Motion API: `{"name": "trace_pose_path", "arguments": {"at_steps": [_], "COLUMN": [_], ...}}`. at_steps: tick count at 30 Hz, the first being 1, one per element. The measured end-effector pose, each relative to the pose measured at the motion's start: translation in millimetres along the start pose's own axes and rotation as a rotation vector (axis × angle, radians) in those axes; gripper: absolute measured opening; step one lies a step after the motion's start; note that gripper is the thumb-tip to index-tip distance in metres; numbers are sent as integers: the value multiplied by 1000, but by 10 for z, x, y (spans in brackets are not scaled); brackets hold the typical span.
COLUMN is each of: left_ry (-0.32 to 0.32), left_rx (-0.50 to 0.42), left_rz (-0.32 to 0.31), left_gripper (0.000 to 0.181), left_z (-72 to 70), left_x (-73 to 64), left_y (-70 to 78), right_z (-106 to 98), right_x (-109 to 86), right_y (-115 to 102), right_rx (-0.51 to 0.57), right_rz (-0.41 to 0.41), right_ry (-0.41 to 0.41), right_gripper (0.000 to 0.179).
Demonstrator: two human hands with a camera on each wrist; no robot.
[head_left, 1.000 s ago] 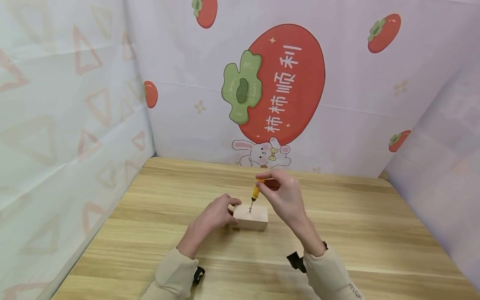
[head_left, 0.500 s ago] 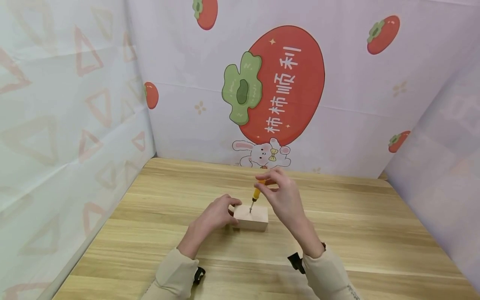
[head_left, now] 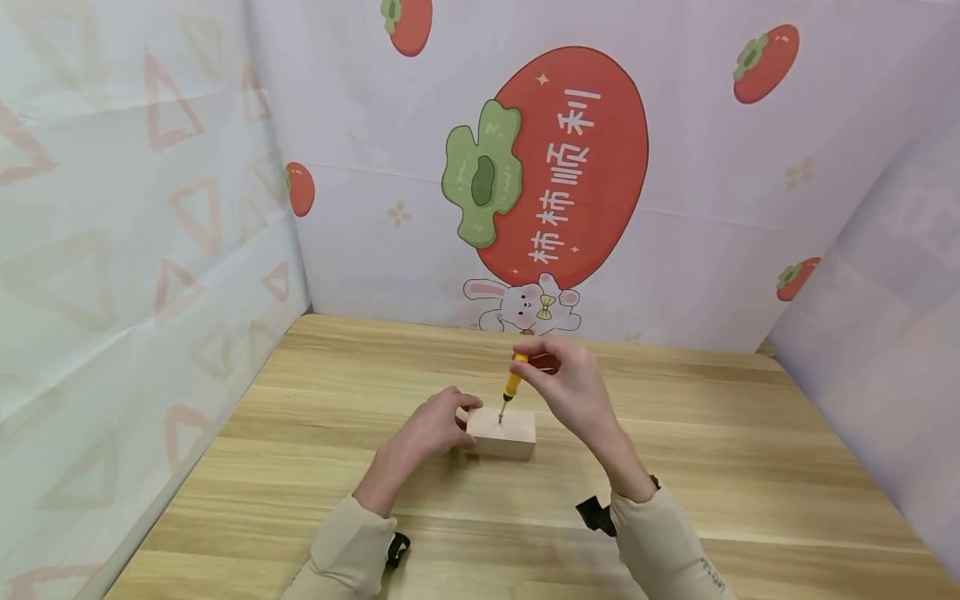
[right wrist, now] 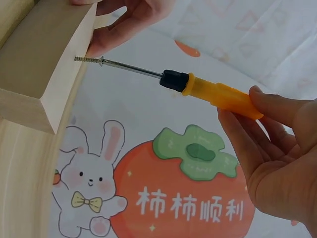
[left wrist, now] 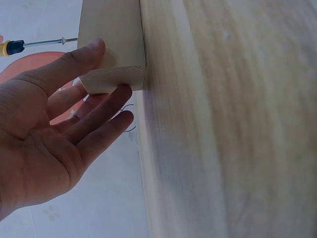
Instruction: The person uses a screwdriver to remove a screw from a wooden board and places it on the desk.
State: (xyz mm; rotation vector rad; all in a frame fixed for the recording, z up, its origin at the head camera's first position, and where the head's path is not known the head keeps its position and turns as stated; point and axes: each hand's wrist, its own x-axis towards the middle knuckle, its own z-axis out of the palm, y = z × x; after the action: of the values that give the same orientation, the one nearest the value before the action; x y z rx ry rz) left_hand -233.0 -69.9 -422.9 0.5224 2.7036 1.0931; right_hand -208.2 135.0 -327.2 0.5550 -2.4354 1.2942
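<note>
Only the right hand (head_left: 570, 393) had shifted since half a second earlier, its wrist slightly farther outward, while the left hand (head_left: 430, 427) and the wooden block (head_left: 510, 427) stayed put.
Between the hands, the block lay flat on the table (head_left: 697, 467), its left end gripped between the left thumb and fingers, probably so it could not turn. Above it, the right thumb and fingertips pinched the upper handle of a screwdriver (right wrist: 203, 90), a light hold that seemed suited to twisting. Its tip met the head of a screw (right wrist: 88, 60) whose threads mostly showed above the block's top, just right of the left fingertips; screw and shaft ran nearly in line, presumably to keep the tip seated.
</note>
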Motion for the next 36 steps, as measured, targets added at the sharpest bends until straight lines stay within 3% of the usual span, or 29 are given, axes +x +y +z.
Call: {"name": "trace_pose_path", "arguments": {"at_steps": [5,19,24,30,36], "left_ry": [-1,5,6,3,1], "left_rx": [-4,0,4,-1,-8], "left_rz": [0,0,1,-2,-4], "left_gripper": [57,58,57,58,58], "left_z": [-1,-10,-15,-6,-6], "left_x": [2,19,2,-11,-13], "left_y": [3,-7,16,28,21], "right_z": [-24,21,49,50,10], "right_x": [7,-19,-35,-71,-48], "right_y": [17,47,71,68,44], "right_rx": [68,91,84,-28,-15], "right_rz": [23,-42,-96,-97,-77], "right_ry": [-39,-82,-40,34,8], "right_gripper": [19,23,19,26,23]}}
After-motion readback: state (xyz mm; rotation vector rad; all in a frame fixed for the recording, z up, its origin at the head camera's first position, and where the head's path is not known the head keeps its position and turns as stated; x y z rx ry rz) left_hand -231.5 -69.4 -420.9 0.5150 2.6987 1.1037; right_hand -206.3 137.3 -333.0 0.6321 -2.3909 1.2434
